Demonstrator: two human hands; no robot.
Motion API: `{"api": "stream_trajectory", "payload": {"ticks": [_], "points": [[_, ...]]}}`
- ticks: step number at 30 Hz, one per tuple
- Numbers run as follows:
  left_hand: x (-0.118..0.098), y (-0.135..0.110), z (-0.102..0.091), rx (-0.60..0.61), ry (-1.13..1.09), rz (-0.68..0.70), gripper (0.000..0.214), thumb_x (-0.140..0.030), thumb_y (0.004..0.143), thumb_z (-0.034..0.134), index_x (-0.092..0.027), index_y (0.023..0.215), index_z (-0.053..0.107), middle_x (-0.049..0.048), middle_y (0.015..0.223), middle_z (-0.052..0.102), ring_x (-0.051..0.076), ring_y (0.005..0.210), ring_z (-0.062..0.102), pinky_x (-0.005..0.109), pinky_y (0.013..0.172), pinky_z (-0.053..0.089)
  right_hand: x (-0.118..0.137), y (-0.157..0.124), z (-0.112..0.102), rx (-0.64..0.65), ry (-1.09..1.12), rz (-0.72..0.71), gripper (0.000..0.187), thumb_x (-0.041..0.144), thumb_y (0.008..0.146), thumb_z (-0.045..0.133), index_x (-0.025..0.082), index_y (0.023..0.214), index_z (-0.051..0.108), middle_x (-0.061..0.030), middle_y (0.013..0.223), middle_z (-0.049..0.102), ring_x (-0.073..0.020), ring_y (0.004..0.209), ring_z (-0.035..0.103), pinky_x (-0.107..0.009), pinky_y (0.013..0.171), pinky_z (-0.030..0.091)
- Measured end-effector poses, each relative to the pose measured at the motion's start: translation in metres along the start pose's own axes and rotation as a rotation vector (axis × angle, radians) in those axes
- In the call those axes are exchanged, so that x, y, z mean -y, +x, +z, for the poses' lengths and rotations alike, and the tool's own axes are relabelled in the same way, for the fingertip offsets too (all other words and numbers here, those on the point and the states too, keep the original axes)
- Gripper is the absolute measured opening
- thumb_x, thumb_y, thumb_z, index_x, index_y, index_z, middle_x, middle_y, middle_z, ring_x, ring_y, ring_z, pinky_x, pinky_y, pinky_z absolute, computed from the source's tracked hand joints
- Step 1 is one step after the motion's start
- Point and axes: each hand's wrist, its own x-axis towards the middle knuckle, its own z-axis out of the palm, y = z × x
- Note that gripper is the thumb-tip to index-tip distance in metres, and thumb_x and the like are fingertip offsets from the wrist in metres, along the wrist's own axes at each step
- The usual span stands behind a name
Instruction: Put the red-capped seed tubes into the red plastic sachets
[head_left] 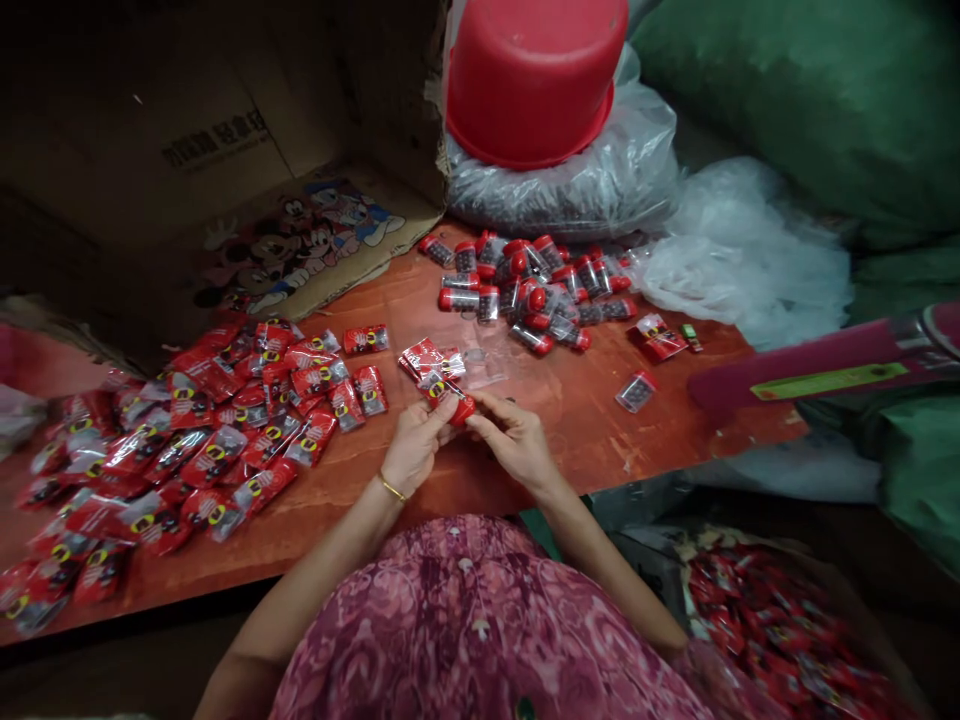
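Observation:
A small red printed packet [459, 408] with a clear part is held over the table between my two hands. My left hand [416, 445] pinches it from the left, thumb on top. On the packet's right end, the thumb and fingers of my right hand [517, 440] are closed. Just beyond my hands lie flat red-and-clear packets [421, 358] on the tabletop. Farther back is a heap of clear tubes with red caps [487, 303] and dark contents. Many filled red packets [217, 455] are piled to the left of my left hand.
An open cardboard box [360, 255] stands at the back left. A red tub [536, 80] rests upside down on a full plastic bag [570, 190]. One loose tube [636, 391] lies right, near a magenta pole [825, 365]. Below the table is a container of red packets [780, 630].

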Motion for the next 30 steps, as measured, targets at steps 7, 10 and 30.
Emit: {"api": "stream_trajectory", "payload": {"ticks": [7,10,30], "points": [[0.000,-0.002,-0.006,0.012,0.017,-0.016,0.041,-0.041,0.045,0.080,-0.011,0.067,0.063,0.0027,0.062,0.065,0.010,0.054,0.058,0.026,0.061,0.050,0.002,-0.005,0.004,-0.086,-0.122,-0.088,0.025,0.028,0.077,0.059,0.019,0.098,0.068,-0.0024,0.073,0.070,-0.0118,0.049,0.059,-0.025,0.047,0.052],[0.000,-0.001,-0.008,-0.005,-0.006,0.013,0.043,-0.040,0.044,0.081,-0.011,0.068,0.063,0.0022,0.063,0.065,0.009,0.054,0.058,0.025,0.061,0.050,-0.001,-0.004,0.006,-0.102,-0.209,-0.185,0.023,0.025,0.077,0.060,0.019,0.098,0.069,-0.0049,0.080,0.072,-0.0153,0.059,0.064,-0.028,0.057,0.055],[-0.105,-0.042,-0.107,-0.866,1.812,0.295,0.056,-0.061,0.072,0.046,-0.014,0.100,0.057,0.0065,0.053,0.056,0.029,0.056,0.057,0.031,0.049,0.034,-0.010,0.027,0.017,-0.053,-0.692,-0.307,0.023,0.028,0.085,0.048,0.017,0.097,0.065,-0.0069,0.083,0.070,-0.0176,0.075,0.065,-0.026,0.067,0.050]]}}
